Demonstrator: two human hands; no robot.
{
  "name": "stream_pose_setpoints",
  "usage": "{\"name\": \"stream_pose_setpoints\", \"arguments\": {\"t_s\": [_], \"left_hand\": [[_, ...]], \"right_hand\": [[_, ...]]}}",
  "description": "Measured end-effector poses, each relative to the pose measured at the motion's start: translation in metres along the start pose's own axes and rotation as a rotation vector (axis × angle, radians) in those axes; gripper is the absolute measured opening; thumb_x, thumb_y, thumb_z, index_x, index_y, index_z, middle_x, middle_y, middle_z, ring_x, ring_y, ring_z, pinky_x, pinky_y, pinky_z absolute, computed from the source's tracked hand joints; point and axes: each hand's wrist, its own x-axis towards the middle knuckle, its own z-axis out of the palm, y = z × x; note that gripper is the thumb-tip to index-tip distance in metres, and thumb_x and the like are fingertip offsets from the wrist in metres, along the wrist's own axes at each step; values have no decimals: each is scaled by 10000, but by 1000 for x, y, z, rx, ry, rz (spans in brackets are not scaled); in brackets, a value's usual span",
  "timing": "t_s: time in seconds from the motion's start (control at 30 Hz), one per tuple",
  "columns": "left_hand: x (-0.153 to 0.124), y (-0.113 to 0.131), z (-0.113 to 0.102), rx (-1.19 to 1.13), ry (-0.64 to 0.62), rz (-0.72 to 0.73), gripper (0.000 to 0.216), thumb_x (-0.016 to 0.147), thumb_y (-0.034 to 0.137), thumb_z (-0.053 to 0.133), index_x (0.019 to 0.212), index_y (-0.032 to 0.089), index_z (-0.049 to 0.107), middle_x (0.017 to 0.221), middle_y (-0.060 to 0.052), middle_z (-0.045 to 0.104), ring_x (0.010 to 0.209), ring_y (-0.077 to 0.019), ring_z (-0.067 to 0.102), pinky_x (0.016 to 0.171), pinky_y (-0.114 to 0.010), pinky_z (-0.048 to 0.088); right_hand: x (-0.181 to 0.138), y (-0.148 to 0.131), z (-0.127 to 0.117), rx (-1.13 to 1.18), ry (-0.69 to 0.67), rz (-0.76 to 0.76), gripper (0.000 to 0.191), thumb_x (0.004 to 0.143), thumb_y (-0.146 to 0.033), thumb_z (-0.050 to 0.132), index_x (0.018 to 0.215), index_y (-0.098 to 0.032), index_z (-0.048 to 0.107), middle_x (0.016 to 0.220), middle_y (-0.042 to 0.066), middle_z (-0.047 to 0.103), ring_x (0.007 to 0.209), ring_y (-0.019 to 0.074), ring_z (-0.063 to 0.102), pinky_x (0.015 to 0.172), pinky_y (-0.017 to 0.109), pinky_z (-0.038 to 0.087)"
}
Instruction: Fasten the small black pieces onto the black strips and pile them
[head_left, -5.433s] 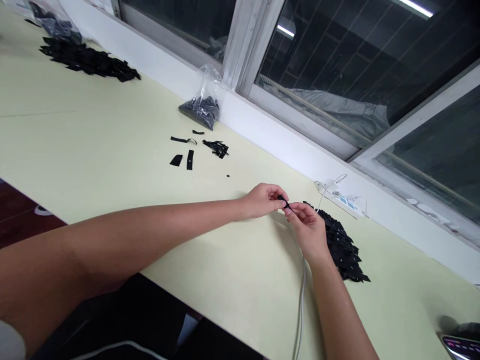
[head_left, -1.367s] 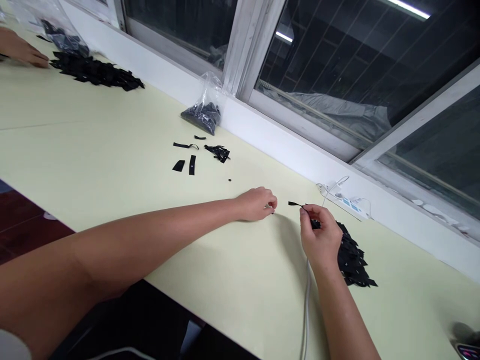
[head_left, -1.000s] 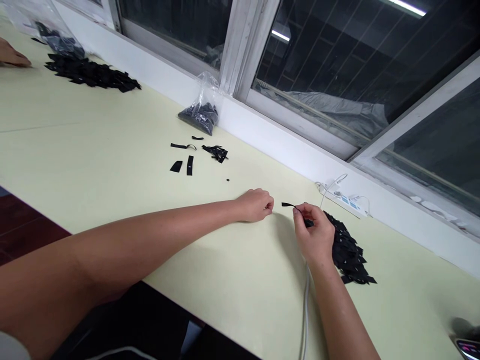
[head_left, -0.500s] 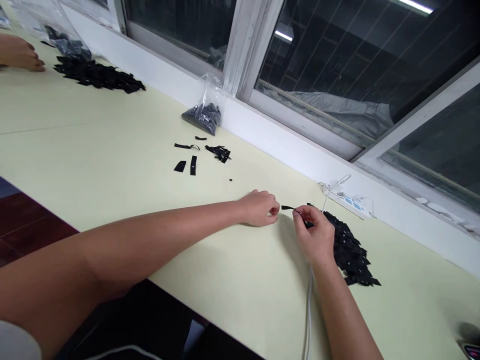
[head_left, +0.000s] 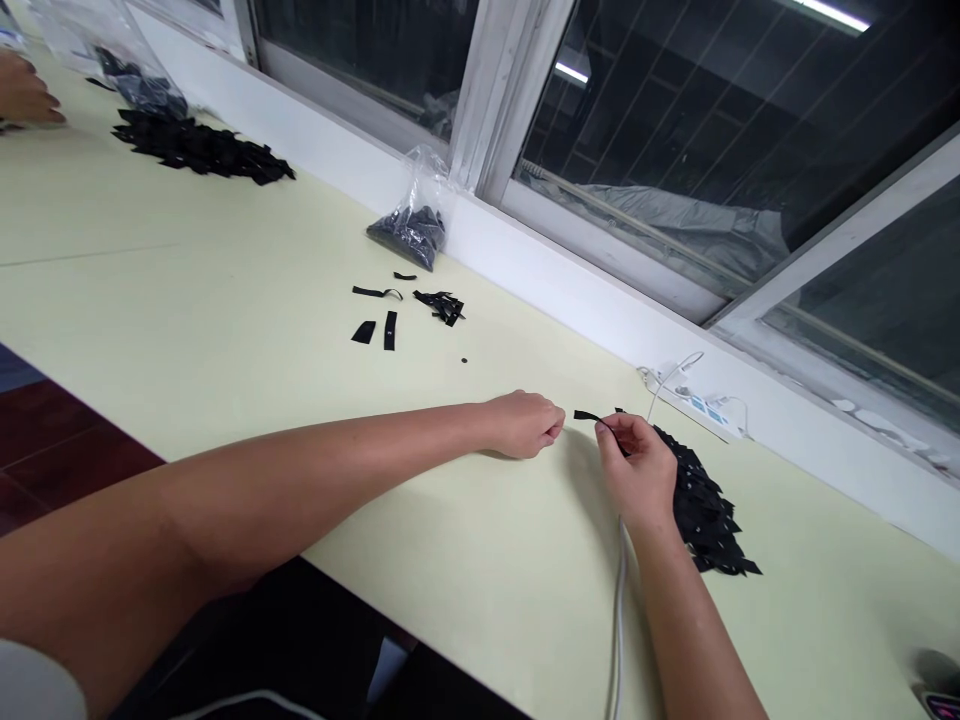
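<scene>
My right hand (head_left: 639,470) pinches a narrow black fabric strip (head_left: 587,415) between thumb and fingers, one end sticking out toward the left. Just left of it, my left hand (head_left: 523,424) is closed with its knuckles up, resting low over the table; whatever its fingers hold, if anything, is hidden. A gap separates the two hands. Beside and behind my right hand lies a heap of black fabric strips (head_left: 705,510). Farther back to the left are a small bunch of black strips (head_left: 442,306), several loose strips and a tiny dark round piece (head_left: 464,360).
A clear plastic bag (head_left: 411,232) with dark pieces stands by the wall. Another black heap (head_left: 202,148) and bag (head_left: 146,92) lie far left, near another person's hand (head_left: 26,92). A power strip (head_left: 701,405) sits along the wall; a pale cable (head_left: 619,620) passes under my right arm.
My right hand has shifted slightly right and down with the strip. The left hand's fingers have curled in more tightly. The other person's hand has drawn back left.
</scene>
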Motion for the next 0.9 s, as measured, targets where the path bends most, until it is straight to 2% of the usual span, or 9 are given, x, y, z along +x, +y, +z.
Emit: {"name": "stream_pose_setpoints", "arguments": {"t_s": [0.1,0.2,0.27,0.33,0.5,0.77,0.9], "left_hand": [[2,-9,1,-195,118,-29,18,853,195,568,870,192,572,803,-12,645,684,-147,545,627,-285,397],[8,-13,1,-438,341,-118,65,814,204,631,841,177,579,799,-9,652,699,-130,573,645,-267,445],[11,-10,1,-570,425,-129,84,780,185,666,806,164,589,797,-15,663,728,-127,599,681,-267,478],[12,-4,2,-677,414,-118,92,762,163,683,799,154,600,773,-18,666,707,-116,604,679,-265,489],[8,9,4,-833,323,-75,73,778,110,667,826,136,617,743,-22,658,670,-95,589,640,-247,475],[10,5,4,-872,286,-18,64,790,96,653,840,123,623,769,-25,650,702,-91,584,659,-244,473],[8,5,3,-859,261,-2,102,785,135,682,871,130,626,832,-38,660,754,-104,604,736,-288,505]], "right_hand": [[1,2,-1,52,-29,21,191,804,-380,677,880,-205,687,845,36,709,742,190,641,726,328,493],[-1,-1,0,162,-195,-2,203,803,-383,687,876,-194,678,826,40,701,730,184,633,708,319,497],[-3,-3,2,221,-308,-10,211,810,-386,685,877,-187,673,813,44,696,719,181,627,687,312,499],[-4,-5,4,252,-341,-10,223,813,-392,685,890,-183,673,821,52,700,725,183,628,690,318,506],[-4,-5,5,318,-310,9,243,805,-398,711,912,-183,676,879,65,720,798,199,660,763,342,524],[-3,-6,4,349,-282,31,231,796,-387,733,898,-187,676,877,55,718,818,192,664,794,342,523],[-2,-5,4,331,-269,32,239,793,-391,736,895,-184,676,876,57,718,805,191,661,778,338,527]]}}
